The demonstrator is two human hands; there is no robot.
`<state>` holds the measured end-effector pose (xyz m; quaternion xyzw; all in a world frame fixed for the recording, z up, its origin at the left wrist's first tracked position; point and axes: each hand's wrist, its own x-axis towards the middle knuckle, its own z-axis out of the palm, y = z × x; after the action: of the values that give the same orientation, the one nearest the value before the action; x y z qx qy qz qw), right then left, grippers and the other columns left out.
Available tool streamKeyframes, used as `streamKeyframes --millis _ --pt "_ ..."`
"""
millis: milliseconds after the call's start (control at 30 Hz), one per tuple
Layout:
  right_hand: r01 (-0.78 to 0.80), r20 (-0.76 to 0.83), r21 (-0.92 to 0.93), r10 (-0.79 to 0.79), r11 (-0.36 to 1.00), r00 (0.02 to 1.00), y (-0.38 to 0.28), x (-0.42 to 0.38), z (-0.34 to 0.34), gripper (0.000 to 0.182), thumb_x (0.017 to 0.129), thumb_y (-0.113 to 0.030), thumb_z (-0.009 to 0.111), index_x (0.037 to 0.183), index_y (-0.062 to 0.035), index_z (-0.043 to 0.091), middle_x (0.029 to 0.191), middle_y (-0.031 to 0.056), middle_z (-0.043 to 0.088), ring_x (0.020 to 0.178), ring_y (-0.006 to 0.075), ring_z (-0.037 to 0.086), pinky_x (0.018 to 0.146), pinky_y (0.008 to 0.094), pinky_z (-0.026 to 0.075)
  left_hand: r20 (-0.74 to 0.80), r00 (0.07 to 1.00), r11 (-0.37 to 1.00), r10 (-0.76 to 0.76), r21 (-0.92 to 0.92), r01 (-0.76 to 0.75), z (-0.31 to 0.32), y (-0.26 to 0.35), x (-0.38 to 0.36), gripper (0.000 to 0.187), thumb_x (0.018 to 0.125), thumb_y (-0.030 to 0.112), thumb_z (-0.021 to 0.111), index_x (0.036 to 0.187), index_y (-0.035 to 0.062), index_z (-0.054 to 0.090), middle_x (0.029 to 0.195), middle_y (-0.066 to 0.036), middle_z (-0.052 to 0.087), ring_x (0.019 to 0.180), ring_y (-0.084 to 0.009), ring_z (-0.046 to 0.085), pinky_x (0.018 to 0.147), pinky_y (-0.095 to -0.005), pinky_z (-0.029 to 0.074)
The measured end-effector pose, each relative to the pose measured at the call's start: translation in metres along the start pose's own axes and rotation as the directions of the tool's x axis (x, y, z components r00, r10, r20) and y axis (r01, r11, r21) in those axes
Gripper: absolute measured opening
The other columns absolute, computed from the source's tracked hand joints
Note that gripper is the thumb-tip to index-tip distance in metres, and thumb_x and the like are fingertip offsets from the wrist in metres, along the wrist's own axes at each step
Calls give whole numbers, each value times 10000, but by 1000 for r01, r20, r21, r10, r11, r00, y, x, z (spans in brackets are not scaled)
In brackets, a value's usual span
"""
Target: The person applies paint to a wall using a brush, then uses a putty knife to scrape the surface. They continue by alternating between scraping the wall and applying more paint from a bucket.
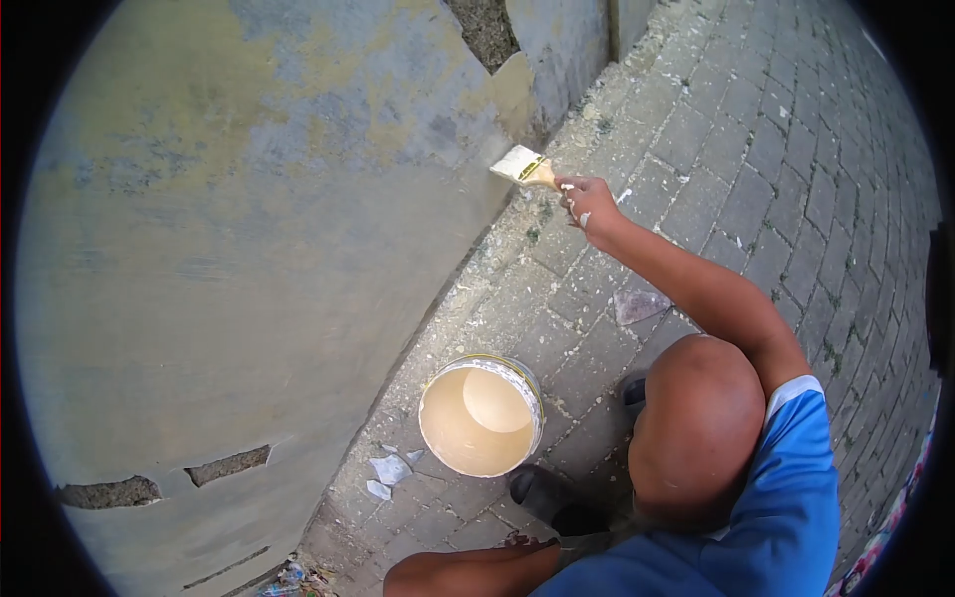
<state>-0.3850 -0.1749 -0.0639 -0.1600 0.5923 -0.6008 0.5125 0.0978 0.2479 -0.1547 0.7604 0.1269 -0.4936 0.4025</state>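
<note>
Brush (521, 165) x1 pinched in R hand (589, 206), 1 bucket (453, 432) nr wall (229, 298) – can't tell L hand.

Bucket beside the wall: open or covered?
Open: the bucket has no lid over its mouth, and pale paint shows inside.

The right arm (691, 279) reaches forward, right hand (591, 206) apparently curled closed.

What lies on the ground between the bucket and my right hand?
In the head view, only pale-flecked paving shows between the bucket and your right hand.
</note>
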Motion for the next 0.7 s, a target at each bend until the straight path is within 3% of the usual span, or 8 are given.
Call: streamKeyframes --millis 133,233,333,433,500,567,633,700 --pt "-60 -66 -375 38 925 997 68 44 -12 271 885 -175 653 1079 12 682 820 136 679 717 210 651 619 340 505 22 999 998 42 46 -43 -8 24 -5 488 925 475 468 1257 118 479 1103 -72 534 990 -213 521 853 -400 447" --pt "-32 -184 -653 -118 757 976 79 67 8 222 904 -190 615 1015 -27 718 800 152 687 729 231 664 651 348 515 12 990 986 143 82 -144 -17 62 -17 488 919 476 476 1256 123 483 1102 -70 534 984 -212 522 847 -400 449" --pt "-35 -199 -574 -97 818 975 67 70 13 308 828 -247 703 957 29 658 989 261 672 969 376 662 808 408 529 -38 928 925 371 101 -366 -28 134 -38 488 914 477 484 1255 128 486 1101 -68 534 979 -211 523 841 -400 451" --pt "-12 -152 -537 -82 844 985 59 62 11 345 828 -274 714 979 31 657 991 257 672 973 369 662 814 402 526 -95 722 728 685 63 -683 -40 232 -71 489 909 478 492 1255 133 490 1100 -66 534 973 -210 524 834 -399 453" --pt "-19 -138 -542 -67 840 988 61 60 7 354 828 -284 720 975 32 657 982 257 672 968 373 662 812 403 525 -43 494 493 868 -43 -869 -43 295 -110 547 931 536 502 1339 175 446 1208 -35 541 1028 -175 520 865 -376 465" --pt "-53 -166 -587 -56 808 985 51 51 2 357 822 -283 726 975 32 657 966 256 674 960 376 663 808 401 526 45 294 296 955 -28 -955 -20 334 -178 663 909 436 520 1451 134 285 1407 -153 397 1283 -308 394 1044 -556 364" --pt "-48 -200 -576 -84 816 976 50 56 1 327 813 -260 730 948 30 664 951 255 676 947 376 666 803 400 529 80 137 142 987 -51 -989 23 343 -250 598 926 430 480 1390 73 358 1361 -145 446 1233 -323 441 1003 -535 407" --pt "-37 -224 -595 -121 803 967 52 60 3 306 809 -248 729 927 28 668 939 251 679 934 376 670 798 401 532 318 -30 55 948 -256 -965 53 333 -297 573 927 374 522 1386 69 363 1302 -162 492 1163 -332 498 980 -508 433"
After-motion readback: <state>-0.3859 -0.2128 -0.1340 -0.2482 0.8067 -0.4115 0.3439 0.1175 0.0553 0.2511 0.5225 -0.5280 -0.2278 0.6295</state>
